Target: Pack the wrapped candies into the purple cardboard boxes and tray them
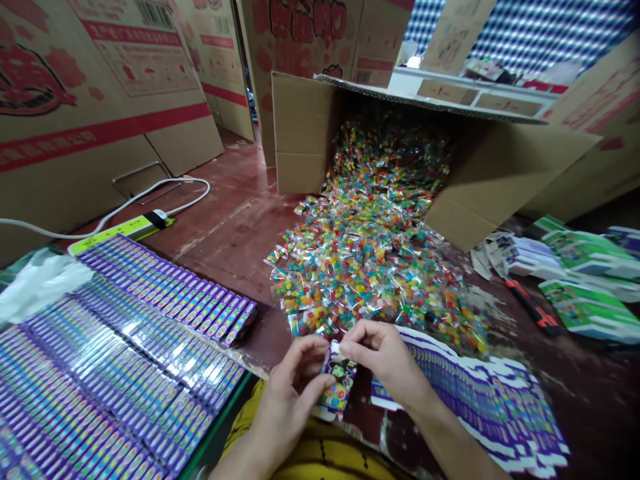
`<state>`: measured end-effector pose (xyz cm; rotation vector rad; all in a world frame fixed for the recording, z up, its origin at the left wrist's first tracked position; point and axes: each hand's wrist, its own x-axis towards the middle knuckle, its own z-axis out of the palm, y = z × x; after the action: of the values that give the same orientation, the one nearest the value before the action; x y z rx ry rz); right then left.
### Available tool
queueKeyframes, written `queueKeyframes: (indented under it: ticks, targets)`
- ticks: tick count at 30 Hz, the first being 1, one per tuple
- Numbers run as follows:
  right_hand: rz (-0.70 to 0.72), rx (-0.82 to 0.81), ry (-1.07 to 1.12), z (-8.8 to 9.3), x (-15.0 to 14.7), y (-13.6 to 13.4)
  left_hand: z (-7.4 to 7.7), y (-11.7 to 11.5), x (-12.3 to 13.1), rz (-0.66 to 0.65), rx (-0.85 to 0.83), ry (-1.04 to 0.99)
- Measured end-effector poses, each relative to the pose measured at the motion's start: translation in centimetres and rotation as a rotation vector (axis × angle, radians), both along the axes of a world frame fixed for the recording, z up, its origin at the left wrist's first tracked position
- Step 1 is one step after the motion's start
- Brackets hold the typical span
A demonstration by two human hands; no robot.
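Observation:
My left hand (287,393) grips a small purple printed box (339,383) by its side, fingers curled round it. My right hand (383,353) pinches the top flap of the same box. Just beyond the hands lies a big heap of small clear packets of coloured candy (370,253), spilling from a tipped cardboard carton (305,127). A fanned row of flat purple box blanks (490,400) lies under and right of my right wrist.
Rows of filled purple boxes (110,360) cover a tray at the left. A power strip (120,230) with a white cable lies behind them. Green and white packs (585,280) and an orange-handled tool (535,308) sit at the right. Large cartons (75,100) stand behind.

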<state>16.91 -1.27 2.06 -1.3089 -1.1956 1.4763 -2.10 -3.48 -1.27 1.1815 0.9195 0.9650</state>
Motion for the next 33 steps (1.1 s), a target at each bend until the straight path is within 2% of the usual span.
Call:
queueKeyframes:
  ticks: [5, 8, 10, 16, 19, 20, 22, 24, 26, 28, 30, 33]
  targets:
    - [0.011, 0.002, -0.052, 0.5, -0.1, 0.1, 0.2, 0.0, -0.3, -0.025, -0.032, -0.004]
    - [-0.009, 0.17, -0.189, 0.7, -0.6, -0.6, 0.5, -0.1, -0.4, -0.036, -0.059, 0.02]
    - [0.03, 0.254, -0.225, 0.7, -0.8, -1.4, 0.5, -0.2, -0.5, -0.031, -0.082, 0.038]
    - [0.171, 0.209, -0.333, 0.2, -0.6, -2.9, 0.1, -0.5, -1.2, -0.029, -0.154, 0.008]
    - [0.321, 0.16, -0.313, 0.4, -0.4, -1.7, 0.7, -0.2, -2.1, -0.095, -0.103, 0.124]
    - [0.331, 0.177, -0.33, 0.4, -0.4, -0.9, 0.9, -0.1, -2.7, -0.121, -0.089, 0.187]
    - [0.256, 0.3, -0.472, 0.2, -0.7, 0.9, 1.5, 0.4, -4.0, -0.156, -0.097, 0.258]
    - [0.217, 0.469, -0.697, -0.3, -1.3, 2.8, 2.1, 0.9, -5.5, -0.155, -0.144, 0.235]
    - [0.326, 0.573, -0.901, -0.9, -2.2, 4.2, 2.5, 1.5, -7.0, -0.144, -0.153, 0.187]
    - [0.45, 0.589, -1.037, -1.3, -3.2, 5.2, 2.8, 2.0, -8.3, -0.13, -0.131, 0.152]
    - [0.472, 0.58, -1.103, -1.6, -4.0, 5.8, 3.0, 2.5, -9.1, -0.1, -0.131, 0.117]
    - [0.406, 0.578, -1.074, -1.8, -4.0, 6.3, 3.0, 2.9, -9.2, -0.016, -0.182, 0.068]
